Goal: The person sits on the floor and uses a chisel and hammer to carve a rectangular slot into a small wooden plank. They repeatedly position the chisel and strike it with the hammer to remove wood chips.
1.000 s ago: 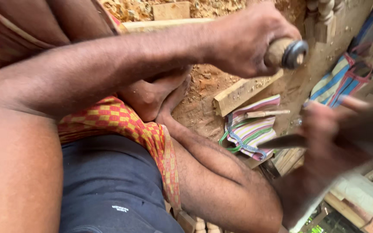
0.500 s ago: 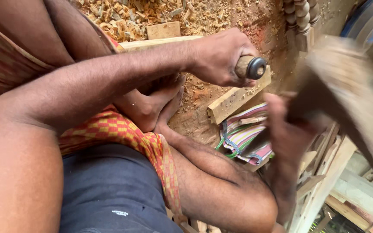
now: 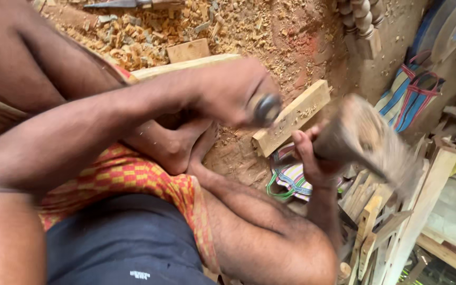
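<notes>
Down on the sawdust-covered floor (image 3: pixel 291 47) we worked seated, our knee and checked orange cloth (image 3: pixel 127 174) filling the lower left of the view. Our left hand (image 3: pixel 228 92) reached across the middle, its fingers closed tight around a chisel handle (image 3: pixel 266 109) — only the rounded, dark metal-ringed end showed past the fist, blurred. Our right hand (image 3: pixel 312 158) came up from below, fingers wrapped around the narrow grip of a wooden mallet (image 3: pixel 365 140), whose broad head was smeared by motion and stood just to the right of the chisel handle, near it but not touching as far as we could tell.

Between the two hands, a pale wooden block (image 3: pixel 291 117) lay slantwise on the floor, its upper face dusted with chips. A long pale wooden strip (image 3: pixel 186 66) ran behind our left forearm, with a small square offcut (image 3: pixel 188 50) just above it among the wood shavings (image 3: pixel 133 37). Under our right wrist lay a striped cloth bag (image 3: pixel 291 177); a larger striped bag (image 3: pixel 407 97) sat well apart at the upper right. Turned wooden spindles (image 3: pixel 360 18) stood at the top edge — and loose planks and slats (image 3: pixel 391 221) crowded the lower right corner.
</notes>
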`<state>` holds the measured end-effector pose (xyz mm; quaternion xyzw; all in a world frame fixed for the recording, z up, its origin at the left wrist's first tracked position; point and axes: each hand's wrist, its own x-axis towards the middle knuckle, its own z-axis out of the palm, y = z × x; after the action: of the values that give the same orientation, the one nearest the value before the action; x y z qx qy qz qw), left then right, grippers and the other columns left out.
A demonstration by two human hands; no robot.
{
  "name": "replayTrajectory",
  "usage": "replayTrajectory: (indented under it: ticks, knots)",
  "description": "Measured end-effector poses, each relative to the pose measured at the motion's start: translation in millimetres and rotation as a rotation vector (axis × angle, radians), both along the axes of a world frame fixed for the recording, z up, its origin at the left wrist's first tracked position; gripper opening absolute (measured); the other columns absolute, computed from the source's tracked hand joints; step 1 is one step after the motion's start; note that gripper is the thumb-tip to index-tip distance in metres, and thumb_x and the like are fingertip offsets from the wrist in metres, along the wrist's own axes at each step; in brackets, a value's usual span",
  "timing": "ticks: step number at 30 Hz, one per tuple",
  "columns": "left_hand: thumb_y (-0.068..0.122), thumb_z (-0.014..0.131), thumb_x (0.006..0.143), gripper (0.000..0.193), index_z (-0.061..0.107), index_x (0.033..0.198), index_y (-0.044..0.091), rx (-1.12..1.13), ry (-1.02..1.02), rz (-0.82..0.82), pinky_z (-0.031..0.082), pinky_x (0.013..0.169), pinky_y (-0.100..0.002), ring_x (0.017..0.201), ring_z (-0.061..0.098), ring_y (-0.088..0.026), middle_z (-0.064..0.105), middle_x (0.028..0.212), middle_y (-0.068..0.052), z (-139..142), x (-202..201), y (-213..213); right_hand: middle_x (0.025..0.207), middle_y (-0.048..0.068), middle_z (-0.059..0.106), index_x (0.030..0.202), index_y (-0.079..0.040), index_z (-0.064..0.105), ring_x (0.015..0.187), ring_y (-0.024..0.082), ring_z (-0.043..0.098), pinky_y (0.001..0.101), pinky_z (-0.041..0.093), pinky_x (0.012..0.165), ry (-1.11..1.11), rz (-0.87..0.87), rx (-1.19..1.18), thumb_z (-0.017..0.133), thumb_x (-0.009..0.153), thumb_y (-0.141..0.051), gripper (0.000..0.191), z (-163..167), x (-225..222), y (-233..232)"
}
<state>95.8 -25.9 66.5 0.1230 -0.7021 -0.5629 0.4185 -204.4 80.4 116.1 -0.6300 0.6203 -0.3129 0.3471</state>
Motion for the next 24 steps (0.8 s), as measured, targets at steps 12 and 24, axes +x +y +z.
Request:
replayTrajectory:
  ticks: [12, 24]
  knots:
    - [0.021, 0.074, 0.078, 0.01, 0.07, 0.083, 0.014, -0.062, -0.15, 0.316, 0.053, 0.057, -0.047, 0.065, 0.069, -0.036, 0.068, 0.069, -0.013, -10.7, -59.8, 4.2, 0.072, 0.001, 0.044, 0.108, -0.018, 0.037, 0.052, 0.012, 0.045, 0.0285, 0.047, 0.048, -0.637, -0.105, -0.449, 0.066, 0.109, -0.019, 0.029, -95.8, -35.2, 12.0]
    - [0.03, 0.08, 0.106, 0.027, 0.068, 0.103, 0.006, -0.043, 0.194, 0.406, 0.048, 0.062, -0.026, 0.07, 0.061, -0.01, 0.061, 0.079, 0.0, -20.5, -15.1, -9.6, 0.072, 0.003, 0.044, 0.109, -0.014, 0.036, 0.05, 0.014, 0.045, 0.0303, 0.047, 0.047, -0.603, -0.071, -0.447, 0.072, 0.104, -0.025, 0.037, -83.9, -12.3, 18.8]
